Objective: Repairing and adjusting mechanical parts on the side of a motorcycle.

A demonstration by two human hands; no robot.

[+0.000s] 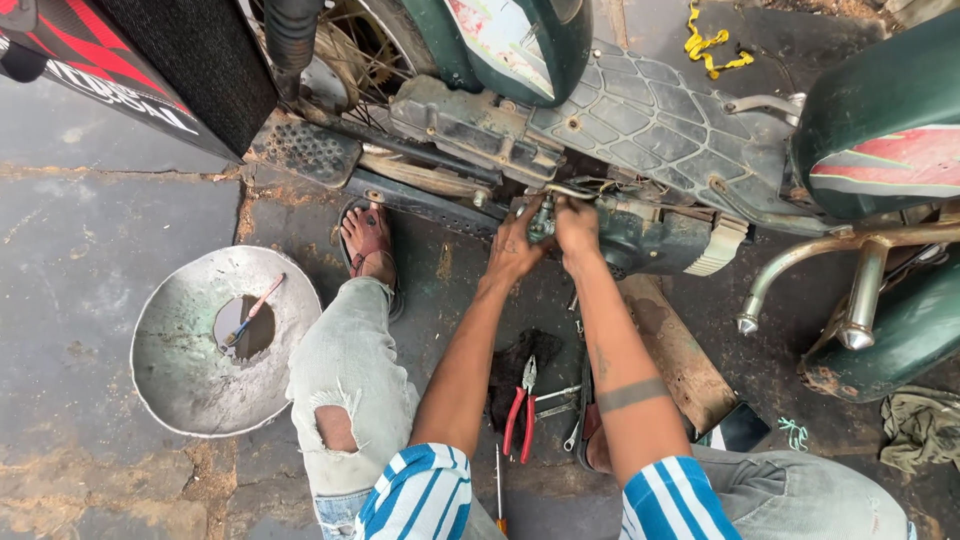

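Observation:
I crouch beside a green scooter [880,110] with its grey ribbed footboard [650,110] above the exposed engine. Both hands meet at a small metal carburettor [543,217] at the engine's front. My left hand [512,245] grips it from the left side. From the right, the fingers of my right hand [577,226] close around it. The engine casing [655,240] lies just right of my right hand.
A dented metal bowl [180,385] holds dark liquid and a brush [250,312] at left. Red-handled pliers [520,405], spanners [560,400] and a screwdriver [498,490] lie between my arms. A wooden plank [680,355], chrome exhaust pipe [860,290], rag [920,430] and my sandalled foot [368,245] surround me.

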